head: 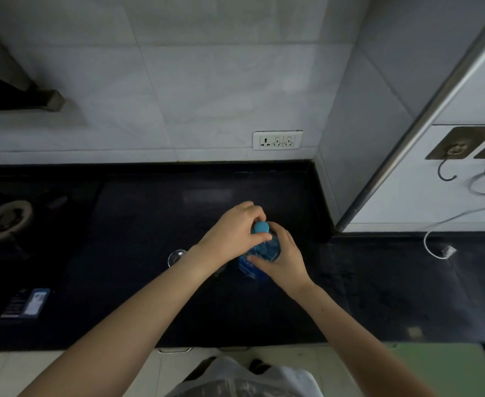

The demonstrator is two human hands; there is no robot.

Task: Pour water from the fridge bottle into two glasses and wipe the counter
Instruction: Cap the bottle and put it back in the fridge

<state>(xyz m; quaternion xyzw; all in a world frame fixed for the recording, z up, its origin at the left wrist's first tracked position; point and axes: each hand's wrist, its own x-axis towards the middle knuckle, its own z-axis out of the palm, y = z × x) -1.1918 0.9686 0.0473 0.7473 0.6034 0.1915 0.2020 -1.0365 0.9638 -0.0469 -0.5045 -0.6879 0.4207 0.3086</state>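
A clear blue water bottle (pixel 265 249) with a blue cap (pixel 259 227) stands upright on the black counter (pixel 138 253). My left hand (pixel 232 233) pinches the cap from above. My right hand (pixel 281 259) grips the bottle's body just below the neck. One clear glass (pixel 176 257) stands to the left of the bottle, partly hidden behind my left forearm. A second glass is hidden or out of sight.
A gas burner (pixel 6 216) sits at the far left. A small blue and white card (pixel 26 302) lies at the front left. A white cable and plug (pixel 443 250) lie on the counter at right, below wall hooks. A wall socket (pixel 277 140) is behind.
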